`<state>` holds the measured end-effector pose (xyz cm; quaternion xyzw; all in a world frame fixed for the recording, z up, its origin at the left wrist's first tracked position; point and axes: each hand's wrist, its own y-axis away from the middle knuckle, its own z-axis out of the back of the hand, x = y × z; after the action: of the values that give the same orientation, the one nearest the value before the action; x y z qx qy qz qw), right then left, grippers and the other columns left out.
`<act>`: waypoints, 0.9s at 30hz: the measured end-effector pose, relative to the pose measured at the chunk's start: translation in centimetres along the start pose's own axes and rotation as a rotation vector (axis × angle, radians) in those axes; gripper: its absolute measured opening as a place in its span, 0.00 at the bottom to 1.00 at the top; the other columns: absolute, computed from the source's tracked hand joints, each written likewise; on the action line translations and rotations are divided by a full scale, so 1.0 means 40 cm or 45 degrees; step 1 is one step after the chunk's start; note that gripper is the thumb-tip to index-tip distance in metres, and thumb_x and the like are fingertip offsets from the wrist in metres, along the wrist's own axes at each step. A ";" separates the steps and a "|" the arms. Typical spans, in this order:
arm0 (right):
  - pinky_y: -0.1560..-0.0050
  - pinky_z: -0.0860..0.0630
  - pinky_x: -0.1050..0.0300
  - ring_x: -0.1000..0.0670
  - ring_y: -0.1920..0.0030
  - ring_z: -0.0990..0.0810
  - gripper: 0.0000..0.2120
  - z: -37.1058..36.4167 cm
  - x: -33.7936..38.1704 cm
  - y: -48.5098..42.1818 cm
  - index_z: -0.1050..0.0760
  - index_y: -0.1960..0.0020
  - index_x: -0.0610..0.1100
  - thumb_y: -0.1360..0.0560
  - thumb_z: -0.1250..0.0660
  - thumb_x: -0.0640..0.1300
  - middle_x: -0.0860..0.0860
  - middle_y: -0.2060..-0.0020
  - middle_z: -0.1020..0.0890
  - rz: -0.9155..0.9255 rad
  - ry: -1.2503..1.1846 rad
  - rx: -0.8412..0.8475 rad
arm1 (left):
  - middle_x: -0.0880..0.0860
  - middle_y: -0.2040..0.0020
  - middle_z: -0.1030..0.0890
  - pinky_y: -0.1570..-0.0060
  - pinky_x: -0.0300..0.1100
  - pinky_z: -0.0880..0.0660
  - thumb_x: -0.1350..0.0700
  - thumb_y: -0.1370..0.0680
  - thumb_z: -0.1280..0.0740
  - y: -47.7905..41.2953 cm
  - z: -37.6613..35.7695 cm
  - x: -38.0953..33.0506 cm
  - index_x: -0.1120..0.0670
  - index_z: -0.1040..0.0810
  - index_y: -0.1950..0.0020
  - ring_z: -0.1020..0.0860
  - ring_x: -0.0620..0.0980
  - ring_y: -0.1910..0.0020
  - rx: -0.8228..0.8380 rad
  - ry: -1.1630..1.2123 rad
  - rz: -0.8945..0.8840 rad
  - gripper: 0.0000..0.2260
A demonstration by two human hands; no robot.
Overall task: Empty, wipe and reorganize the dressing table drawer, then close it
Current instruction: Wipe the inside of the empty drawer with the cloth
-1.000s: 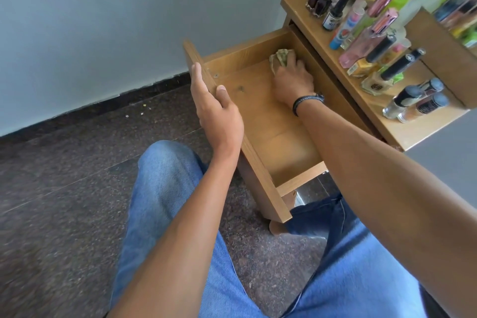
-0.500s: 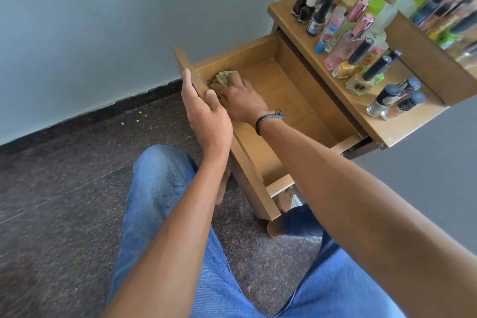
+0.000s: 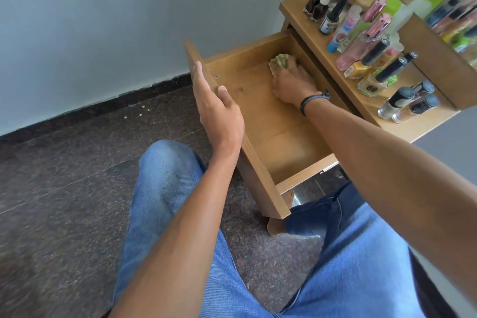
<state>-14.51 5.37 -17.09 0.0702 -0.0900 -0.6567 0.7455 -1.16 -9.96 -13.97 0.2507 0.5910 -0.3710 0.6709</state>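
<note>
The wooden drawer (image 3: 260, 162) is pulled out of the dressing table (image 3: 402, 124) and holds nothing but my right hand and a cloth. My right hand (image 3: 291, 82) presses a greenish crumpled cloth (image 3: 280, 62) onto the drawer floor at the far inner corner, next to the table body. My left hand (image 3: 216, 108) rests on the top edge of the drawer front, thumb hooked inside and fingers laid flat along the outside.
Several nail polish and perfume bottles (image 3: 366, 41) crowd the table top, beside a mirror frame (image 3: 436, 54). My knees in blue jeans (image 3: 165, 188) sit just in front of the drawer. Dark speckled floor (image 3: 64, 188) and a pale wall lie to the left.
My right hand slid the cloth from the front left corner, near my left hand, back across the floor to the far inner corner. My left hand stayed on the drawer front.
</note>
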 end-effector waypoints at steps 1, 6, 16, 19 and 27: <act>0.33 0.31 0.38 0.34 0.33 0.31 0.24 0.000 -0.007 0.012 0.42 0.20 0.51 0.16 0.46 0.48 0.39 0.25 0.41 0.019 0.028 -0.005 | 0.54 0.20 0.38 0.24 0.45 0.38 0.67 0.18 0.41 -0.002 0.000 -0.001 0.57 0.41 0.20 0.41 0.49 0.21 -0.007 -0.004 -0.003 0.26; 0.35 0.27 0.39 0.32 0.35 0.28 0.26 0.006 -0.049 0.120 0.42 0.20 0.53 0.17 0.45 0.43 0.39 0.23 0.42 0.040 0.249 0.021 | 0.56 0.21 0.38 0.25 0.34 0.43 0.69 0.19 0.42 -0.013 0.005 0.000 0.60 0.41 0.20 0.40 0.50 0.22 -0.031 -0.012 -0.029 0.26; 0.45 0.21 0.44 0.33 0.43 0.20 0.25 0.011 -0.106 0.357 0.28 0.28 0.53 0.21 0.41 0.35 0.40 0.34 0.27 -0.110 0.320 0.106 | 0.56 0.20 0.39 0.25 0.34 0.43 0.70 0.19 0.43 0.010 0.008 -0.004 0.60 0.41 0.21 0.41 0.50 0.21 -0.010 0.019 -0.021 0.27; 0.46 0.22 0.46 0.35 0.42 0.20 0.21 0.014 -0.083 0.356 0.24 0.31 0.48 0.20 0.42 0.35 0.40 0.39 0.23 -0.171 0.260 0.049 | 0.55 0.20 0.39 0.31 0.24 0.46 0.69 0.19 0.43 0.004 0.010 0.001 0.59 0.41 0.20 0.41 0.50 0.21 -0.013 0.026 -0.019 0.27; 0.59 0.29 0.57 0.48 0.60 0.25 0.11 -0.019 0.026 0.417 0.20 0.40 0.46 0.18 0.39 0.38 0.45 0.45 0.20 -0.006 0.034 -0.068 | 0.54 0.20 0.40 0.30 0.28 0.43 0.69 0.18 0.43 -0.003 0.015 0.010 0.58 0.42 0.20 0.41 0.49 0.21 -0.010 0.057 0.008 0.27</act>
<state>1.91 6.44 -14.08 0.0593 -0.0620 -0.6595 0.7468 -0.86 -10.58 -14.25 0.2583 0.6064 -0.3610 0.6597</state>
